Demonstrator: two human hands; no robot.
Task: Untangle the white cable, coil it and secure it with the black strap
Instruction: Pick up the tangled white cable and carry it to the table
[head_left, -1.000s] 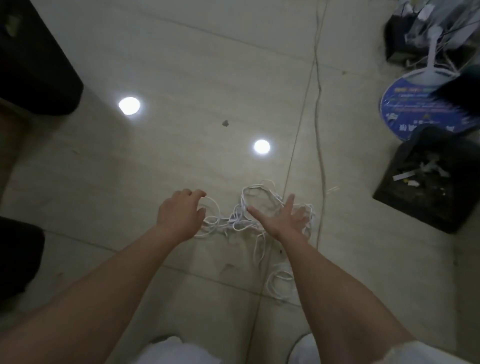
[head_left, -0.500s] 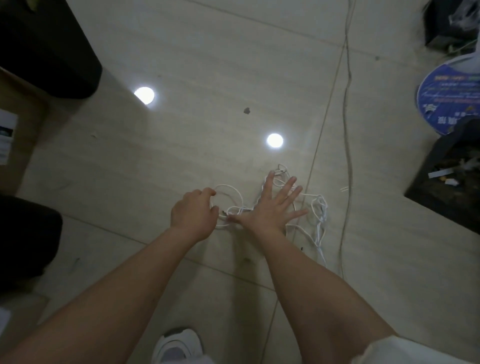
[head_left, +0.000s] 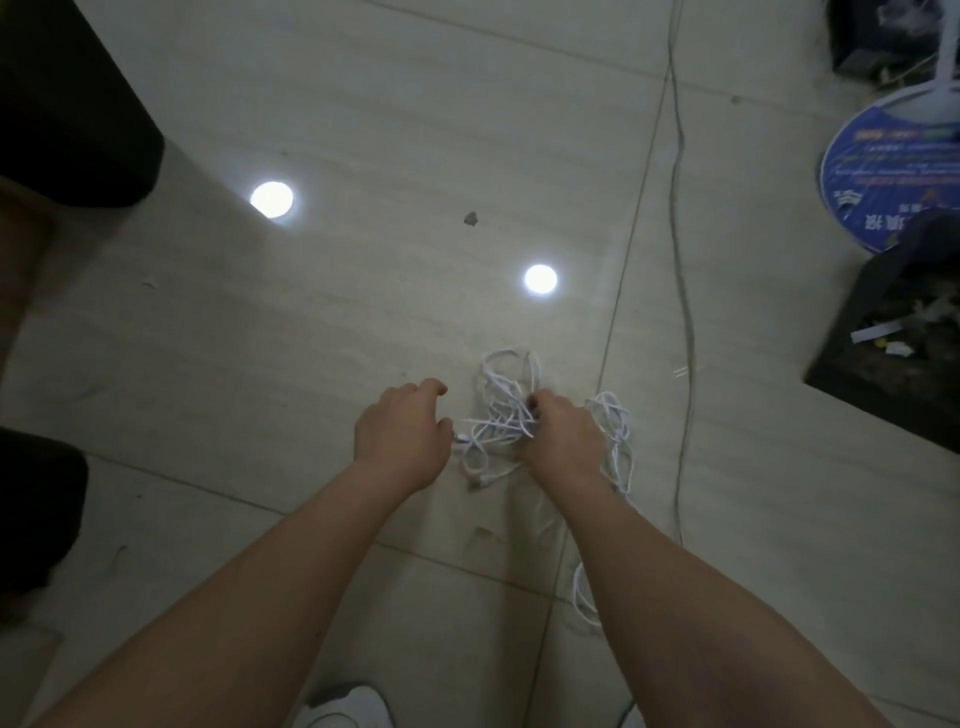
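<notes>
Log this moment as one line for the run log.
phase: untangling | white cable: tangled heap on floor | right hand: closed in strands | left hand: curled beside heap | black strap: not visible

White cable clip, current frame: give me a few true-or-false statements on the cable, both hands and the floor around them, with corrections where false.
1. The white cable lies in a tangled heap on the tiled floor. True.
2. The right hand is curled into the tangle. True.
3. The left hand is lifting the whole cable high off the floor. False: it sits low at the left edge of the heap, fingers curled.
4. The cable is already a neat coil bound with a strap. False: it is loose and knotted; no strap shows.
5. A thin grey cord runs along the floor to the right of the heap. True.
</notes>
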